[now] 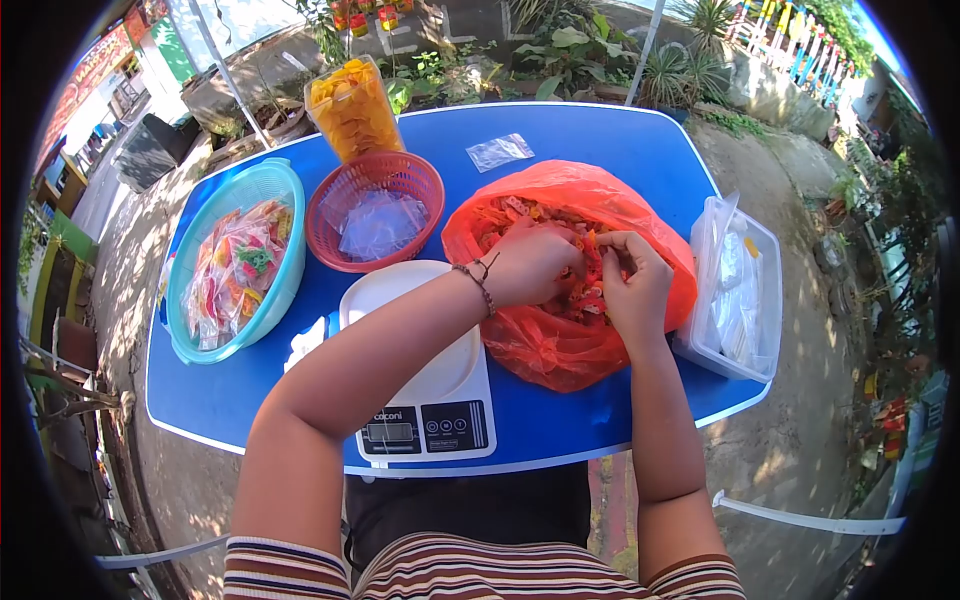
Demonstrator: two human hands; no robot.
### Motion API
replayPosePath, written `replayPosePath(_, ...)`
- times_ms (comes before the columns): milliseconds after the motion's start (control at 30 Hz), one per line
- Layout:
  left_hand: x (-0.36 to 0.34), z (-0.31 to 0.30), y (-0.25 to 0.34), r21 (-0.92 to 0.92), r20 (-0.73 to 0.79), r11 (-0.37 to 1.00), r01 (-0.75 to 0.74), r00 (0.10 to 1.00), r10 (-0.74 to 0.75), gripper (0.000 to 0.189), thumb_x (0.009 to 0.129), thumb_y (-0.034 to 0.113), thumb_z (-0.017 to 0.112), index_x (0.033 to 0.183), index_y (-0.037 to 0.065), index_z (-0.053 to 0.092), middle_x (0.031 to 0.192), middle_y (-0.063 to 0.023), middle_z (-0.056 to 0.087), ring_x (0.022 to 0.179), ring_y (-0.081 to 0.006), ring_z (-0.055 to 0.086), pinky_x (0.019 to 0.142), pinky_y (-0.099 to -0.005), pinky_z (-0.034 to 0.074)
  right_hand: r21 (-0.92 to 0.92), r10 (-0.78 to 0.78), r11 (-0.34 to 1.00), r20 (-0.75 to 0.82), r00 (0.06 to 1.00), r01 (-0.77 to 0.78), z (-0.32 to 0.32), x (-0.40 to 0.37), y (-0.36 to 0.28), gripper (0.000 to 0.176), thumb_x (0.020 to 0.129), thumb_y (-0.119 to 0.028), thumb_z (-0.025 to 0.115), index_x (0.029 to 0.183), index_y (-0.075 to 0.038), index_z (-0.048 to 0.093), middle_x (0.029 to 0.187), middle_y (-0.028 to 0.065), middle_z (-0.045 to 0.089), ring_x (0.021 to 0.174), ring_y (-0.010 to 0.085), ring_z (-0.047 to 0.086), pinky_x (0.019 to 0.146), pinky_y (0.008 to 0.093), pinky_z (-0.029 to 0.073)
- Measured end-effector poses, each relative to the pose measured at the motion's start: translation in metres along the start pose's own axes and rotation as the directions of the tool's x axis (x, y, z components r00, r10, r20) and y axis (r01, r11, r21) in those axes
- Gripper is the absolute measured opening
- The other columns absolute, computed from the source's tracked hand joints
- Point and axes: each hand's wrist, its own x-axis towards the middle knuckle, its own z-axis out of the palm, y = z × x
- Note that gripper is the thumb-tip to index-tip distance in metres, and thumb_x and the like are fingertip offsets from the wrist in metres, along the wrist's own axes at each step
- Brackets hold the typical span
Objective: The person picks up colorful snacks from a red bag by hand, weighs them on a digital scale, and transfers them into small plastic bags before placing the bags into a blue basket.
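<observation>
A red-orange plastic bag (545,345) lies open on the blue table, filled with crinkled reddish snack pieces (585,300). My left hand (535,262), with a dark beaded bracelet at the wrist, reaches over the bag's mouth, its fingers curled down among the pieces. Opposite it, my right hand (635,280) pinches with thumb and forefinger close to the left fingertips. Whatever sits between the fingers of either hand is too small or hidden to name. Under my left forearm stands a white kitchen scale (465,385) with a round platform, partly covered by the arm.
On the left, a turquoise basket (290,285) holds filled snack packets. Beside it are a red basket (325,240) of small clear bags and a tall container of yellow-orange chips (355,105). A clear plastic packet (499,152) lies behind. A white tub (770,300) with plastic bags stands right.
</observation>
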Motion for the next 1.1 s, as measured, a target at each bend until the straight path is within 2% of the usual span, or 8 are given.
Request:
replayPosePath(100,0.0,-0.002,-0.001,0.055,0.014,0.998,-0.017,1.0,0.016,0.026,0.078,0.011,0.074,0.102,0.02,0.077,0.116,-0.0077,0.066,0.117,-0.0273,0.061,0.103,-0.0501,0.038,-0.009,-0.02,1.0,0.006,1.0,0.02,0.001,-0.001,-0.001,0.016,0.088,0.008,0.06,0.099,0.002,0.07,0.095,0.0134,0.076,0.084,0.021,0.075,0.077,0.0313,0.056)
replayPosePath(200,-0.002,0.014,-0.01,0.063,-0.197,0.983,-0.175,0.963,0.184,0.024,0.077,0.016,0.075,0.101,0.018,0.076,0.112,-0.004,0.065,0.112,-0.0254,0.062,0.098,-0.0461,0.04,0.002,-0.023,1.0,0.002,1.0,0.023,0.0,0.0,0.0,0.016,0.088,0.008,0.061,0.099,0.002,0.071,0.093,0.0137,0.075,0.083,0.0211,0.075,0.076,0.0319,0.056)
replayPosePath(500,-0.004,0.003,0.001,0.171,-0.07,0.984,-0.055,0.995,0.067,0.017,0.084,0.019,0.073,0.1,0.016,0.075,0.102,-0.005,0.071,0.101,-0.0253,0.068,0.099,-0.0442,0.042,-0.111,-0.145,0.983,-0.003,0.989,0.143,0.001,0.0,0.002,0.017,0.086,0.006,0.063,0.099,0.0,0.072,0.095,0.0148,0.073,0.083,0.027,0.073,0.075,0.0347,0.056)
replayPosePath(633,-0.025,-0.005,-0.001,-0.006,-0.252,0.999,-0.043,0.967,0.04,0.013,0.084,0.018,0.075,0.096,0.012,0.075,0.09,-0.0061,0.075,0.086,-0.025,0.072,0.087,-0.0385,0.049,-0.185,-0.398,0.899,0.038,0.917,0.397,0.002,0.0,-0.007,0.019,0.083,0.004,0.066,0.101,0.0,0.072,0.098,0.0146,0.072,0.087,0.0306,0.071,0.075,0.0367,0.057)
replayPosePath(800,-0.084,-0.024,0.0,-0.22,-0.356,0.974,-0.049,0.934,-0.033,0.011,0.082,0.016,0.079,0.09,0.009,0.076,0.086,-0.0065,0.076,0.074,-0.0243,0.072,0.074,-0.033,0.052,0.143,-0.452,0.892,0.262,0.853,0.429,0.014,-0.024,-0.035,0.025,0.081,0.004,0.071,0.106,0.003,0.067,0.097,0.0167,0.069,0.085,0.0325,0.068,0.075,0.0378,0.056)
replayPosePath(833,-0.098,-0.032,0.007,-0.269,-0.274,0.963,0.025,0.956,-0.101,0.01,0.082,0.017,0.078,0.09,0.013,0.076,0.084,-0.0039,0.075,0.081,-0.0234,0.072,0.085,-0.0381,0.051,0.162,-0.505,0.863,0.251,0.826,0.479,0.019,-0.028,-0.04,0.024,0.081,0.004,0.071,0.105,0.003,0.067,0.097,0.0167,0.069,0.085,0.0323,0.068,0.074,0.0378,0.056)
replayPosePath(967,-0.148,-0.041,0.016,-0.072,-0.276,0.988,0.14,0.949,-0.155,0.011,0.083,0.018,0.08,0.094,0.018,0.076,0.09,0.0033,0.075,0.089,-0.0138,0.07,0.095,-0.038,0.039,0.25,-0.622,0.782,0.249,0.743,0.571,0.036,-0.044,-0.062,0.021,0.081,0.005,0.071,0.102,0.003,0.066,0.097,0.015,0.068,0.084,0.0311,0.068,0.073,0.0383,0.057)
replayPosePath(1100,-0.18,-0.043,0.008,0.01,-0.306,0.959,0.282,0.914,-0.265,0.014,0.083,0.016,0.079,0.096,0.017,0.076,0.097,0.0024,0.076,0.099,-0.0155,0.069,0.096,-0.0368,0.039,0.259,-0.672,0.74,0.265,0.691,0.621,0.038,-0.046,-0.064,0.02,0.08,0.006,0.071,0.1,0.002,0.066,0.096,0.0142,0.067,0.084,0.0305,0.068,0.073,0.0378,0.057)
